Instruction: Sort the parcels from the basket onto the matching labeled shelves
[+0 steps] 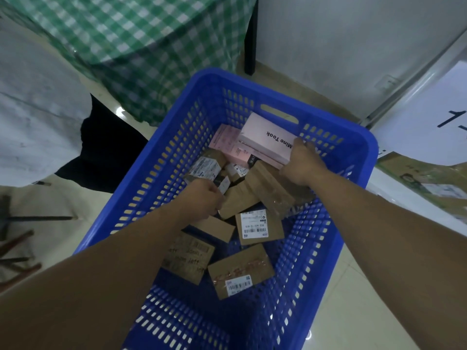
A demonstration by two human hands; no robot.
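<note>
You are facing a blue basket gleaming as smooth moulded plastic; brown parcels are showing matt cardboard with paper labels; the pink box is looking smooth, faintly satin.

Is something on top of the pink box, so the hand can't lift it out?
No. The right hand grips the pink box, which lies on top of the pile in the basket. Nothing visible covers it. The shelves are out of view.

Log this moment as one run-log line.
phase: picking from blue basket | right hand: grips pink Mine Took box | left hand: curled among cardboard parcels, hold unclear
</note>
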